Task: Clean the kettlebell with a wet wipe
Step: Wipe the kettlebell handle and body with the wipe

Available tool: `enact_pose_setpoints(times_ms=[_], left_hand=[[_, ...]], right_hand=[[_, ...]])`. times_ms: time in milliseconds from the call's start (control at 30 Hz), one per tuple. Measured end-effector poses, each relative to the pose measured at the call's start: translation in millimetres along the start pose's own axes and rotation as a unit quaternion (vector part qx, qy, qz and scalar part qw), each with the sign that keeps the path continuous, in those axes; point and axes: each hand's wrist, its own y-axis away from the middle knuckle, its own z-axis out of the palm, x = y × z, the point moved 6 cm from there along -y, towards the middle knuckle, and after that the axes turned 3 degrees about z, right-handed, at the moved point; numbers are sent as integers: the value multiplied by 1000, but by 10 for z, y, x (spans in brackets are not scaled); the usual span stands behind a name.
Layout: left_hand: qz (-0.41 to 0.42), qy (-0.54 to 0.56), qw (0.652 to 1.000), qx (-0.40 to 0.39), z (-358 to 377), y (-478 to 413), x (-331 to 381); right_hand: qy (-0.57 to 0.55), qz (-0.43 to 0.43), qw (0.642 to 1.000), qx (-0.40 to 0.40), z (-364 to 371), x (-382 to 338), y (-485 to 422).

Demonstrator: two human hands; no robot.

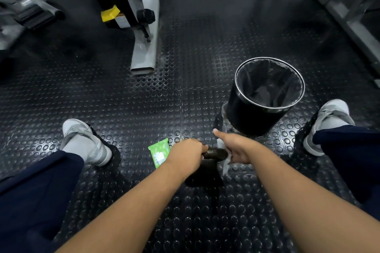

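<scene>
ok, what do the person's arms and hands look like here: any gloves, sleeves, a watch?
The left forearm and right forearm are bare down to the frame edge; no sleeve shows. The left hand and right hand wear no gloves. No watch, band or ring is visible on the parts in view.

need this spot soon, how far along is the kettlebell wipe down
Done: a wet wipe is out, its green pack on the floor. In hand: the left hand grips the kettlebell by its handle while the right hand holds the wipe against the handle's right end. Left: likely the body, then the wipe into the bin.
</scene>
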Motion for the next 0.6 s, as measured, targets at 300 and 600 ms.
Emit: enact_pose_setpoints(times_ms=[300,600], left_hand=[[-11,9,1000,-1,-38,29,5],[-7,7,1000,0,-24,22,-3]], right_hand=[[-57,-41,997,16,87,261,-115],[34,12,999,-30,-155,-139,128]])
